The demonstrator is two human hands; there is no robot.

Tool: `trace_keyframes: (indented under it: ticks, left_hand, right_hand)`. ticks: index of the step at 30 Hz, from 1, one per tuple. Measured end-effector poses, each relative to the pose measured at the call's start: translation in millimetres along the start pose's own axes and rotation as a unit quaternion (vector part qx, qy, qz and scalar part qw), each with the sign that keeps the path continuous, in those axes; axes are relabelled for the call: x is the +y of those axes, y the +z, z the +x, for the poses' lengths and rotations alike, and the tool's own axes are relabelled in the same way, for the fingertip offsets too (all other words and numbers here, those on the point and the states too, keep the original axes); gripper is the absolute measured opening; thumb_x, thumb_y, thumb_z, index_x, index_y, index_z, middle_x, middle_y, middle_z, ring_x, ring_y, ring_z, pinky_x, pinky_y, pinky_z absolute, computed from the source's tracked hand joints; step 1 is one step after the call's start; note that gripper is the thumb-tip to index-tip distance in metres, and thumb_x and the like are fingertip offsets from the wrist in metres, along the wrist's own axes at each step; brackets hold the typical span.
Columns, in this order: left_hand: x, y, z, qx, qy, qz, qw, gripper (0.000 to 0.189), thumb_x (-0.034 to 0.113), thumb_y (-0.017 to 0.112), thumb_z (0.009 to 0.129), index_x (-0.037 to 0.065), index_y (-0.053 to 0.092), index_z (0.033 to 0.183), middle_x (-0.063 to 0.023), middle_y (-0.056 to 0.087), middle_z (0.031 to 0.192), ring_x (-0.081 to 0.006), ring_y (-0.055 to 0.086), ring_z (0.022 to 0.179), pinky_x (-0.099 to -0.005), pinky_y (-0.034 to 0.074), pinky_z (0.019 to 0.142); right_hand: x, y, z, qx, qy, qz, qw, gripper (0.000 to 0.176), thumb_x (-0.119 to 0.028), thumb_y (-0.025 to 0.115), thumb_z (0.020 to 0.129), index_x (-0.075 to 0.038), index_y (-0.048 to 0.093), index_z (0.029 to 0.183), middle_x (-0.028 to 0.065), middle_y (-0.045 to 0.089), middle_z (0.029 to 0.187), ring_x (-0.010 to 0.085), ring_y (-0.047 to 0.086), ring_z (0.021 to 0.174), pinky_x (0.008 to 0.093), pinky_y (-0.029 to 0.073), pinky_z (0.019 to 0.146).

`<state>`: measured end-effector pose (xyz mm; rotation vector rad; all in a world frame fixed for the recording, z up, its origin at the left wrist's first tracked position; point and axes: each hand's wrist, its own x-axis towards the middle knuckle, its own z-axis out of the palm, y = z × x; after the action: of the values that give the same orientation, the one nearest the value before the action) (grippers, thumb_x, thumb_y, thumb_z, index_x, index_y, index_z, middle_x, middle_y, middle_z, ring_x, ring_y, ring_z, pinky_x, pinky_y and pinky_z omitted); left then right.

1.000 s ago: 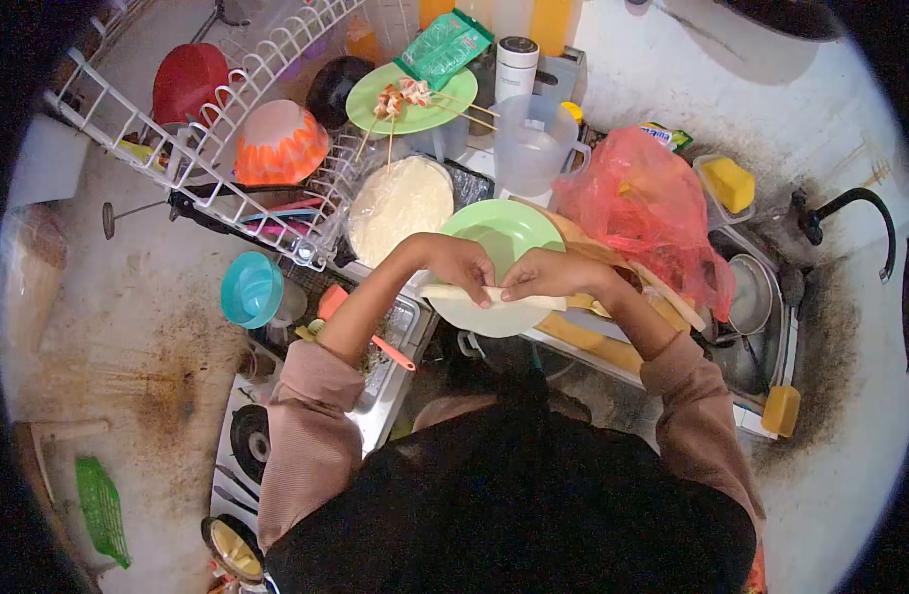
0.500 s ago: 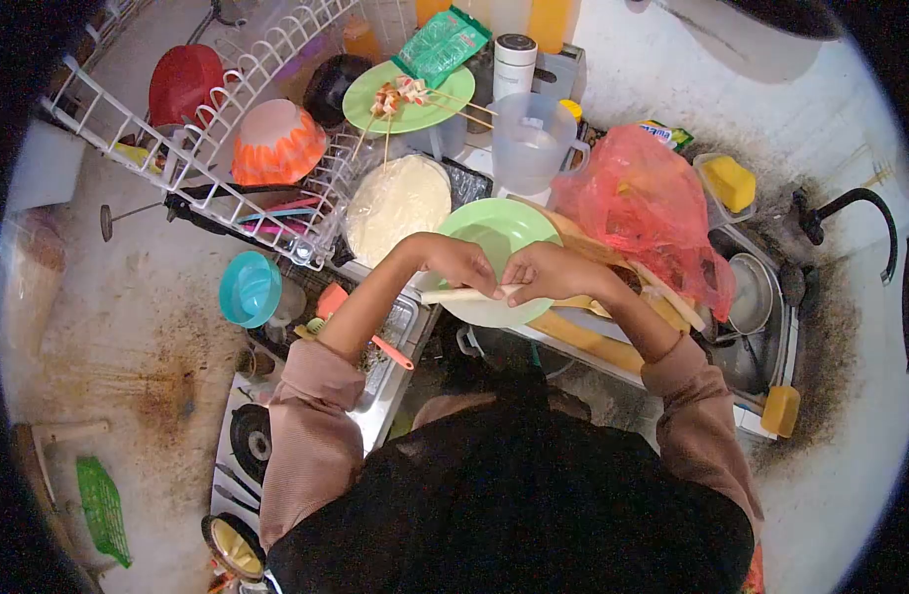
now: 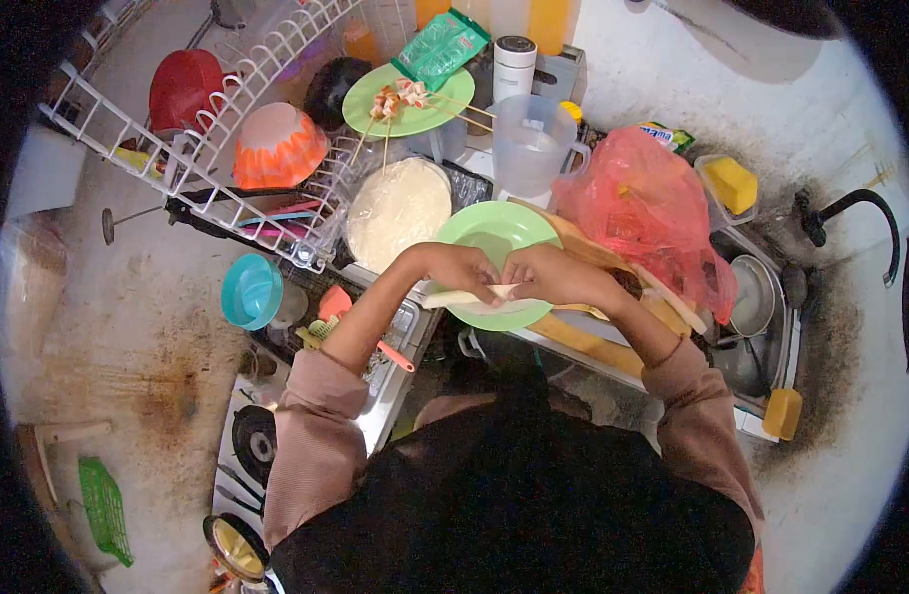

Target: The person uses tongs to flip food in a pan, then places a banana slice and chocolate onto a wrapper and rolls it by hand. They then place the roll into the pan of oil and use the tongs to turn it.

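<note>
Over a light green plate point(image 3: 499, 226), my left hand point(image 3: 464, 269) and my right hand point(image 3: 544, 274) meet, fingers pinched on a pale folded wrapper point(image 3: 459, 297). The wrapper stretches sideways along the plate's near part, its left end sticking out past my left hand. A stack of round pale wrappers point(image 3: 400, 213) under clear plastic lies to the left of the plate. Behind it, a second green plate point(image 3: 415, 124) carries small skewered pieces point(image 3: 387, 101) with their sticks over the rim.
A clear jug point(image 3: 526, 148) and a red plastic bag point(image 3: 643, 208) stand behind and right. The sink point(image 3: 742, 366) with a black tap point(image 3: 856, 203) is at the right. A white dish rack point(image 3: 207, 148), turquoise bowl point(image 3: 249, 289) and stove point(image 3: 252, 445) are at the left.
The fingers of both hands have shifted slightly on the wrapper, which now shows a little wider between them. The view has moved very slightly.
</note>
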<state>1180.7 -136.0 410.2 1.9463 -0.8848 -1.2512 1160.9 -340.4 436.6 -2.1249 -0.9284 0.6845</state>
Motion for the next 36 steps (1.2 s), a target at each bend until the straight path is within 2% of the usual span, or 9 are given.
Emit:
trace_keyframes:
  ticks: [6, 10, 12, 13, 19, 22, 31, 34, 36]
  left_hand:
    - [9.4, 2.4, -15.2, 0.003, -0.027, -0.195, 0.981, 0.032, 0.031, 0.058, 0.086, 0.003, 0.06, 0.1, 0.0002, 0.06, 0.085, -0.0075, 0.053, 0.075, -0.023, 0.045, 0.068]
    - [-2.0, 13.4, -13.2, 0.115, 0.028, -0.329, 0.937, 0.03, 0.028, 0.06, 0.085, 0.005, 0.06, 0.103, 0.0004, 0.06, 0.088, -0.007, 0.054, 0.08, -0.0223, 0.045, 0.07]
    - [6.6, 20.2, -19.6, 0.193, 0.032, -0.337, 0.921, 0.026, 0.025, 0.062, 0.084, 0.006, 0.06, 0.101, 0.0027, 0.061, 0.086, -0.005, 0.054, 0.077, -0.0216, 0.045, 0.069]
    - [8.6, 24.5, -19.4, 0.217, 0.039, -0.336, 0.916, 0.024, 0.024, 0.062, 0.083, 0.006, 0.06, 0.099, 0.0034, 0.061, 0.085, -0.0044, 0.054, 0.076, -0.021, 0.045, 0.068]
    - [13.8, 47.7, 4.6, 0.384, 0.093, -0.356, 0.847, 0.021, 0.01, 0.068, 0.078, 0.002, 0.057, 0.094, -0.0005, 0.061, 0.078, -0.0067, 0.055, 0.068, -0.0201, 0.044, 0.061]
    - [11.1, 57.6, 18.2, 0.459, 0.15, -0.365, 0.796, 0.026, 0.007, 0.071, 0.074, -0.001, 0.054, 0.093, -0.0022, 0.06, 0.075, -0.0069, 0.056, 0.067, -0.0193, 0.044, 0.06]
    - [24.7, 61.9, 7.8, 0.504, 0.113, -0.273, 0.811, 0.034, 0.011, 0.073, 0.072, -0.003, 0.055, 0.098, -0.0035, 0.061, 0.077, -0.0067, 0.056, 0.068, -0.0217, 0.046, 0.063]
    - [13.1, 55.9, 0.6, 0.482, 0.133, -0.295, 0.814, 0.039, 0.007, 0.068, 0.077, -0.003, 0.052, 0.11, -0.0056, 0.061, 0.092, -0.0086, 0.057, 0.081, -0.021, 0.047, 0.069]
    - [15.5, 55.3, -4.5, 0.479, 0.113, -0.309, 0.814, 0.028, 0.012, 0.066, 0.079, -0.004, 0.059, 0.102, -0.0048, 0.063, 0.086, -0.0077, 0.057, 0.075, -0.0206, 0.048, 0.065]
  right_hand:
    - [-21.8, -9.8, -7.5, -0.005, -0.037, -0.048, 0.998, 0.019, -0.009, 0.067, 0.071, -0.004, 0.061, 0.087, 0.0097, 0.06, 0.085, 0.0212, 0.058, 0.082, 0.0316, 0.045, 0.072]
    - [-24.7, -2.8, -17.0, 0.335, -0.156, -0.204, 0.906, 0.027, -0.008, 0.064, 0.074, -0.003, 0.053, 0.098, 0.0113, 0.05, 0.1, 0.0249, 0.049, 0.097, 0.0334, 0.042, 0.08]
    - [-17.8, 5.5, -20.4, 0.497, -0.123, -0.181, 0.84, 0.03, -0.008, 0.062, 0.077, -0.002, 0.049, 0.102, 0.012, 0.045, 0.104, 0.0257, 0.045, 0.102, 0.0345, 0.041, 0.082]
    - [-21.5, 14.9, -20.3, 0.561, -0.098, 0.0, 0.822, 0.027, -0.009, 0.058, 0.082, 0.0, 0.047, 0.105, 0.0123, 0.045, 0.1, 0.0247, 0.046, 0.098, 0.0361, 0.041, 0.085]
    - [13.2, 54.6, -10.3, 0.312, 0.039, 0.414, 0.854, 0.033, -0.017, 0.059, 0.085, 0.003, 0.051, 0.11, 0.0066, 0.056, 0.098, 0.0124, 0.054, 0.088, 0.0268, 0.046, 0.075]
    - [15.0, 56.3, -3.4, 0.333, 0.013, 0.371, 0.867, 0.03, -0.017, 0.062, 0.083, 0.004, 0.059, 0.104, 0.0046, 0.062, 0.089, 0.0077, 0.056, 0.079, 0.0216, 0.046, 0.066]
    - [14.7, 40.0, -0.5, 0.278, 0.061, 0.435, 0.854, 0.021, -0.015, 0.063, 0.082, 0.002, 0.065, 0.093, 0.0015, 0.064, 0.077, 0.0051, 0.054, 0.068, 0.0189, 0.043, 0.062]
    - [21.2, 27.1, -1.6, 0.224, 0.027, 0.361, 0.905, 0.02, -0.015, 0.064, 0.081, 0.003, 0.066, 0.091, 0.0023, 0.065, 0.077, 0.0051, 0.054, 0.068, 0.0193, 0.043, 0.063]
    - [14.4, 17.3, -2.9, 0.15, 0.027, 0.299, 0.942, 0.021, -0.015, 0.065, 0.081, 0.003, 0.066, 0.09, 0.003, 0.065, 0.077, 0.0054, 0.054, 0.069, 0.0199, 0.044, 0.064]
